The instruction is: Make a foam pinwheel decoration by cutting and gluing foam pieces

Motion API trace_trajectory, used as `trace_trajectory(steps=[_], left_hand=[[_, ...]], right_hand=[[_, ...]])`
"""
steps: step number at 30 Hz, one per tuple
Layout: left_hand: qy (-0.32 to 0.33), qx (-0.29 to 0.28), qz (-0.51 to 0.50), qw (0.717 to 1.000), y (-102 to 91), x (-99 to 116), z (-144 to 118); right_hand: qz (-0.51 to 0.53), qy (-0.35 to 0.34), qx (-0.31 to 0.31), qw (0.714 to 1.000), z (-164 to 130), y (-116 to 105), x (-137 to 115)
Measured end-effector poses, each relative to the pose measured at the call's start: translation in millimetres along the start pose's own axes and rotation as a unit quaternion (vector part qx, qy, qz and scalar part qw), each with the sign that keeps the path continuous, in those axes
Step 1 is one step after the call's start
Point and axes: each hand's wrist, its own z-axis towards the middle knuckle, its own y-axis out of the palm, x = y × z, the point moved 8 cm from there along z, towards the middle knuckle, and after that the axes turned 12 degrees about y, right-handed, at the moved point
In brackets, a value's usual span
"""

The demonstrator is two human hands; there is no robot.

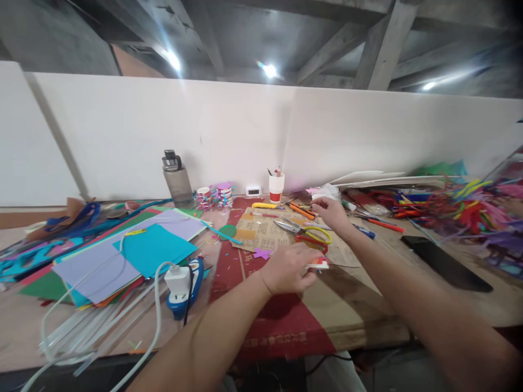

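Note:
My left hand [291,268] is closed around a small red and white item [317,263] above the front of the table; the palm side is hidden. Farther back, my right hand [332,211] reaches out with its fingers curled together beside a crumpled clear plastic bag [329,192]. What its fingertips hold, if anything, is too small to make out. Between the hands lie yellow-handled scissors [318,235] and red-handled scissors [312,243] on brown printed paper [261,231]. A purple paper piece [262,253] is near my left hand.
Coloured paper sheets [155,247], a power strip [185,288] and a white cable [157,305] lie left. A bottle [177,179], decorated cups [224,195], a small clock [253,191] and a pen cup [277,189] stand behind. A phone [445,262] and coloured strips [482,212] are right.

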Motion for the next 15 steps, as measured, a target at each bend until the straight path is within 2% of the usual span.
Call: trace_trajectory(steps=[5,11,15], left_hand=[[0.010,-0.012,0.000,1.000,3.3,0.0,-0.9],[0.036,-0.013,0.022,0.999,3.8,1.7,-1.8],[0.077,-0.041,0.035,0.996,8.9,7.2,-0.4]], right_hand=[[-0.086,-0.011,-0.047,0.995,-3.9,8.3,-0.2],[-0.210,-0.039,-0.084,0.973,-36.4,32.5,5.3],[-0.256,-0.063,-0.107,0.959,-58.0,48.9,4.8]])
